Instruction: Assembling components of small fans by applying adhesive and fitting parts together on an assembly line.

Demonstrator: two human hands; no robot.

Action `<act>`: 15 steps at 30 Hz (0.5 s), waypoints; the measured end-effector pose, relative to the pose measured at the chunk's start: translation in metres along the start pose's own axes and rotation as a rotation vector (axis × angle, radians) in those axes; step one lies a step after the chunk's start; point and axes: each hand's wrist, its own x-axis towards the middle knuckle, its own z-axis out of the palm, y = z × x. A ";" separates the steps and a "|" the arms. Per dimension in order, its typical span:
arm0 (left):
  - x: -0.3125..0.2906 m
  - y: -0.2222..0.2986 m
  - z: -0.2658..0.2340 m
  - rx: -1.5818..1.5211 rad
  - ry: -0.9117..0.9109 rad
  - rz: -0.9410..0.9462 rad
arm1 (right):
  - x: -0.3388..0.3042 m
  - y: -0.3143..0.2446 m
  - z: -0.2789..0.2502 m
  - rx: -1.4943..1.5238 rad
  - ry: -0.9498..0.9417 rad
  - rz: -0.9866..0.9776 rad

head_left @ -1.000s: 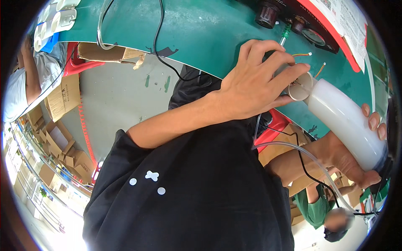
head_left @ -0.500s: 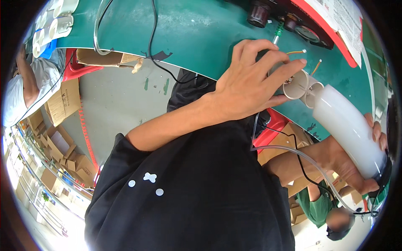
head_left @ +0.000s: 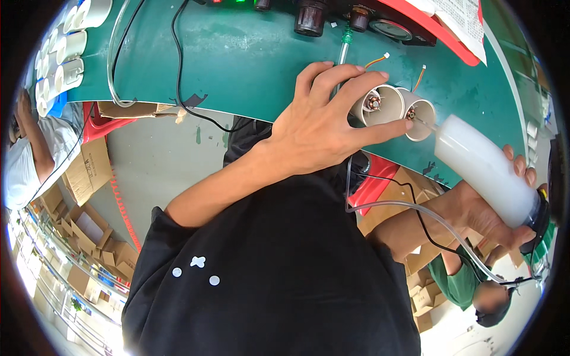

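Two white plastic cylinders stand side by side on the green bench. The left cylinder (head_left: 389, 108) and the right cylinder (head_left: 425, 129) each hold a small copper-wound part, and thin wires with white plugs lie behind them. My left hand (head_left: 332, 113) is curled around the left cylinder, its thumb reaching across to the front of the right one. A large translucent white dispensing syringe (head_left: 481, 163) is gripped in my right hand (head_left: 484, 216), tilted toward the cylinders. Its thin needle points into the right cylinder's open mouth, near the copper part. A black cap closes the syringe's rear end.
A dark control box with knobs and a gauge (head_left: 392, 29) stands at the back, a green-fitted tube (head_left: 345, 44) running from it. A clear hose (head_left: 427, 213) hangs before me. More white cylinders (head_left: 71, 46) are at far left. Co-workers sit left and right.
The needle tip now points inside the right cylinder instead of near its rim. My left thumb has moved across to the right cylinder, and the index finger has drawn back. The whole view has shifted.
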 end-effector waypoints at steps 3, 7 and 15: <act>0.000 0.001 0.000 -0.003 -0.013 -0.017 | -0.001 0.003 0.000 0.074 -0.048 0.043; 0.001 0.001 0.000 -0.007 -0.019 -0.027 | 0.000 0.003 0.002 0.027 -0.018 0.023; 0.000 0.002 0.000 0.001 -0.019 -0.036 | 0.000 0.004 0.002 0.045 -0.107 0.065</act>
